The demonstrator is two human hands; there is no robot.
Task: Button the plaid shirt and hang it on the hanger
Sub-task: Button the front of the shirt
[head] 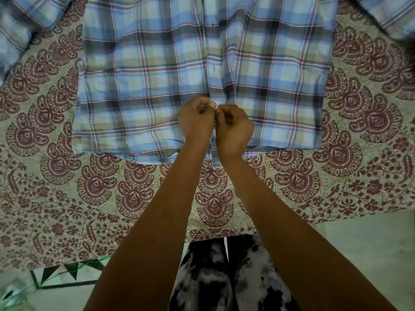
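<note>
Plaid shirt (pixel 146 86), flat on printed spread (pixel 67 187), hem nearest: buttoning in hand, left hand (pixel 196 118) and right hand (pixel 234 129) each in narrow grip pinching the placket (pixel 211 75) low down; next, probably, easing the hidden button through its hole.

Open bedspread (pixel 67 198) around flat plaid shirt (pixel 146 86)

Plaid shirt (pixel 146 86) top beyond frame; button possibly under hands (pixel 195 118) (pixel 234 129).
</note>
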